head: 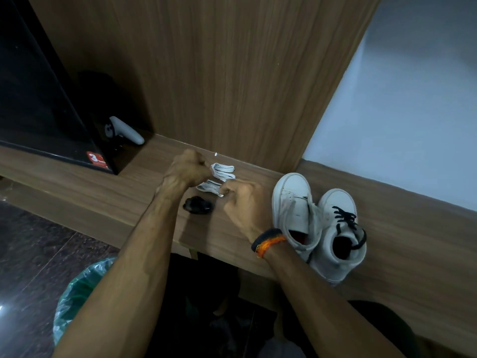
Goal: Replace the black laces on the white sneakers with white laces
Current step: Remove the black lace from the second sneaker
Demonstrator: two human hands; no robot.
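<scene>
Two white sneakers stand on the wooden shelf (400, 254). The left sneaker (294, 202) has no lace; the right sneaker (340, 228) carries black laces (344, 215). Two bundles of white laces lie left of the shoes: the far bundle (223, 171) and the near bundle (210, 187). My left hand (185, 167), fingers curled, grips the far bundle's left end. My right hand (242, 200) pinches the near bundle's right end. A bunched black lace (198, 204) lies on the shelf between my forearms.
A black screen (38, 99) leans at the back left, with a white controller (126, 130) beside it. A wooden panel rises behind the laces. A bin with a green liner (77, 290) stands on the floor below left. The shelf's front edge runs under my forearms.
</scene>
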